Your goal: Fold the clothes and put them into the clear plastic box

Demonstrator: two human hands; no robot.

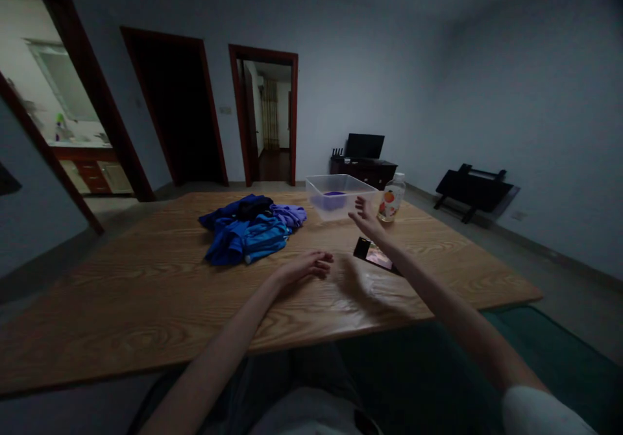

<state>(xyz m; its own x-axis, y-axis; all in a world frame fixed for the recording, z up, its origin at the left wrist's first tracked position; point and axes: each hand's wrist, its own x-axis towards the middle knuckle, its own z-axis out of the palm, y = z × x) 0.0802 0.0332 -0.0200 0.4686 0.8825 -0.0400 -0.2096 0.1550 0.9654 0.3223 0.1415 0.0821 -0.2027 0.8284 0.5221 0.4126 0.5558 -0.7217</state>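
Observation:
My left hand (307, 265) rests palm down on the wooden table (146, 292), fingers loosely curled, holding nothing. My right hand (366, 219) is raised above the table with fingers spread, empty, just in front of a clear plastic bin (341, 195) that has something blue inside. A phone (374, 254) with a lit screen lies on the table under my right forearm. A pile of blue and purple clothes (250, 228) lies to the left of the bin, beyond my left hand.
A plastic bottle (392, 197) with a fruit label stands right of the bin. Behind the table are open doorways (265, 120), a dark cabinet with a monitor (364, 146), and a folded black table (473, 188) against the right wall.

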